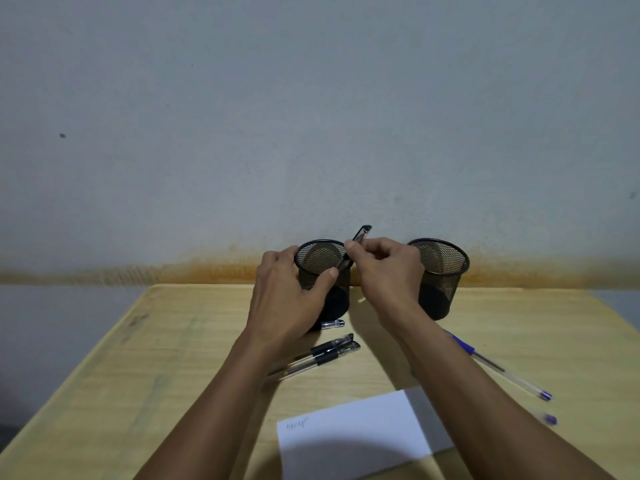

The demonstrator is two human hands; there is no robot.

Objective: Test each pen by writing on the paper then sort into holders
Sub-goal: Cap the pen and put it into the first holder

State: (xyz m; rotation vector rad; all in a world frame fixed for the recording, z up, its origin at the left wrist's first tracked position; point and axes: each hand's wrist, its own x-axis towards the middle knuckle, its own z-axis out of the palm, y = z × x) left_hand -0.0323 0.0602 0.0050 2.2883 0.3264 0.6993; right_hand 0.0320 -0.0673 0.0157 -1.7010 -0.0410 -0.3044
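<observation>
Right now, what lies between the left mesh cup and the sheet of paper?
Head view: between left mesh cup and paper lie two black-grip pens and a clear cap.

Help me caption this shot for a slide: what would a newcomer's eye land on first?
The two hands meeting at the far middle of the table: the left hand grips a black mesh holder while the right hand lowers a pen into it. A second mesh holder stands to the right, and a white paper lies nearest, between the forearms.
</observation>
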